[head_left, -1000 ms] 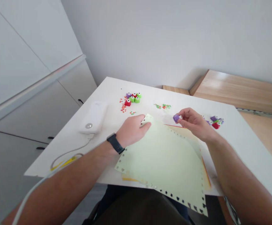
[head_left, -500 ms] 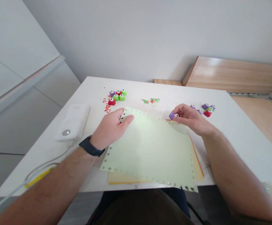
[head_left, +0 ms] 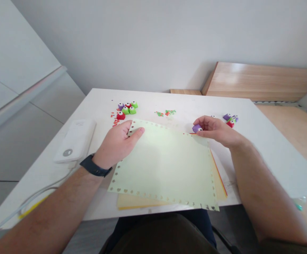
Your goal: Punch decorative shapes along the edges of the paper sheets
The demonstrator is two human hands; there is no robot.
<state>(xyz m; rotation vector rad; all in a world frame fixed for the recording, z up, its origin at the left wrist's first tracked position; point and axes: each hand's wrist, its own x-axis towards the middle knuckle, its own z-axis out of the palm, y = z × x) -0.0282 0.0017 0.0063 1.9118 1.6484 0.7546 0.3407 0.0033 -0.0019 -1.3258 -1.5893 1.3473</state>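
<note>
A pale green sheet of paper (head_left: pixel 161 162) with small star, heart and other cut-outs along its edges is gripped by my left hand (head_left: pixel 118 141) near the far left corner, thumb on top. My right hand (head_left: pixel 213 130) pinches a small purple craft punch (head_left: pixel 197 128) at the sheet's far edge, close to the far right corner. Whether the paper sits inside the punch slot is hidden by the fingers. Beneath the green sheet, yellow and orange sheets (head_left: pixel 140 201) stick out at the near side and on the right.
Several red, green and purple punches (head_left: pixel 125 110) cluster at the far left; more punches (head_left: pixel 231 119) stand beyond my right hand. Tiny punched paper bits (head_left: pixel 166 113) lie mid-table. A white device (head_left: pixel 75 141) with a cable rests on the left of the white table (head_left: pixel 248 169).
The camera view has shifted a little, moving the table leftward. My right hand and the purple punch have moved slightly right along the paper's far edge. My left hand still holds the sheet.
</note>
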